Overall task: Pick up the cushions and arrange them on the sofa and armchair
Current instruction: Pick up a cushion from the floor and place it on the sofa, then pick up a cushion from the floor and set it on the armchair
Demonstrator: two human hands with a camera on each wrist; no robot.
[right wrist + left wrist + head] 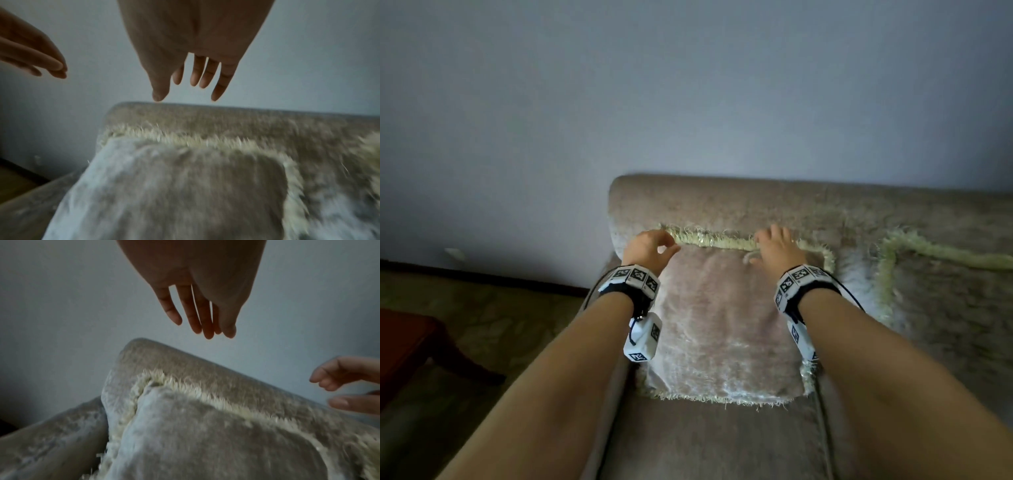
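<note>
Cushion [722, 325] leans on my sofa [722, 202] backrest at frame center; my left hand [649, 251] and right hand [777, 248] hover released, fingers relaxed, near its fringed top.

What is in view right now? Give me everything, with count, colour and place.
Fringed cushion: one, pale pink-beige with a yellow-green fringe, leaning on the sofa's backrest at its left end.
Second cushion: one, same colours, to the right of the first, cut off by the frame edge.
Sofa: one, beige, against the wall.
Wall: pale grey-blue, behind the sofa.
Wooden furniture: one piece, dark red-brown, on the floor at far left.
Floor: brownish, left of the sofa.
Left hand: fingers relaxed, holds nothing, at the first cushion's top left corner.
Right hand: open, over its top fringe; whether it touches is unclear.
</note>
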